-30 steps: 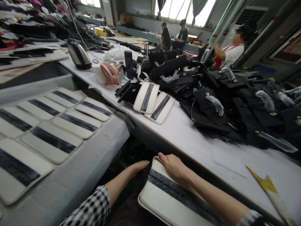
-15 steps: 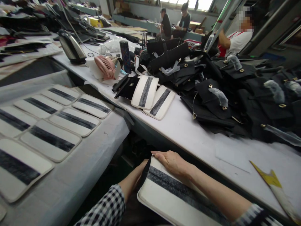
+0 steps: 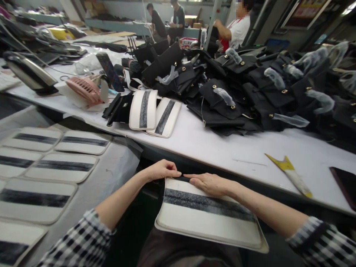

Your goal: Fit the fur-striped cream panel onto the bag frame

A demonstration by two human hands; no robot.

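Observation:
A white panel (image 3: 205, 226) with a dark lengthwise stripe lies tilted over my lap; layered edges show at its lower right. My left hand (image 3: 162, 170) is closed in a pinch at its upper left corner, beside a narrow black edge (image 3: 182, 178). My right hand (image 3: 213, 184) grips the upper edge, forefinger stretched along the black part and thumb on the white face. The two hands' fingertips almost meet. Some fingers are hidden.
Similar striped panels (image 3: 62, 165) cover the grey surface at left. Two more (image 3: 143, 111) lie on the white table (image 3: 205, 148) ahead. Black bags (image 3: 222, 100) pile up behind, near a pink fan (image 3: 86, 89) and kettle (image 3: 30, 74). A yellow-ended tool (image 3: 290, 174) and a phone (image 3: 343, 185) lie right.
My left hand has come up from behind the panel to its upper edge. The panel has turned more level, and the view has swung right.

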